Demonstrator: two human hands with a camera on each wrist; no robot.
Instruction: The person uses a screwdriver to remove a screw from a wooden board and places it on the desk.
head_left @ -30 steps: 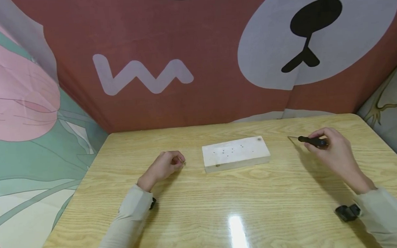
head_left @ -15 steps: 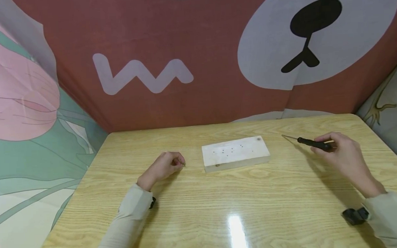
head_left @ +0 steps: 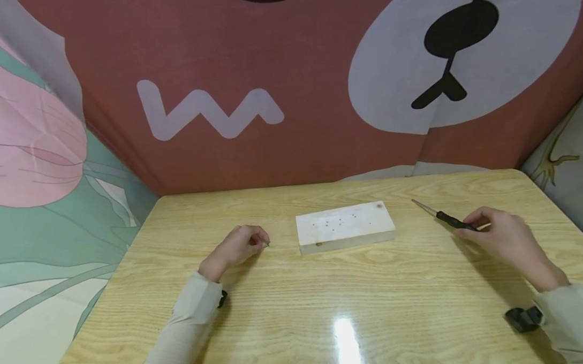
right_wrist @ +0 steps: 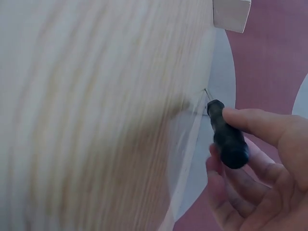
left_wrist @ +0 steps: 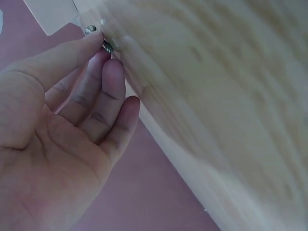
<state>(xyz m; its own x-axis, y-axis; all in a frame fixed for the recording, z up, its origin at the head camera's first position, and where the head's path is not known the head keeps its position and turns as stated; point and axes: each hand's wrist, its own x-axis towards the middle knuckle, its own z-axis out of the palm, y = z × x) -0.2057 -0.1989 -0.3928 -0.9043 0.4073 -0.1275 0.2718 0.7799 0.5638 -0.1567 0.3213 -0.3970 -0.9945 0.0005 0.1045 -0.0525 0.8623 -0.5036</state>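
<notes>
Between thumb and fingertips, my left hand pinches a small metal screw, whose head and threaded end stick out on either side of the thumb tip. My right hand holds a screwdriver by its black handle, the thin shaft pointing up and left toward the table's back edge. In the right wrist view the screwdriver handle lies between the thumb and the fingers. A pale wooden block with several small holes in its top lies on the table between the two hands.
The wood-grain table reaches back to a red printed cloth with a cartoon face. Another patterned cloth hangs at the left. Light glares off the table's front middle. A dark wrist camera sits at the right cuff.
My right hand has moved a little right and toward me, and the screwdriver's handle has come lower. My left hand stays nearly in place, with the screw slightly lower.
</notes>
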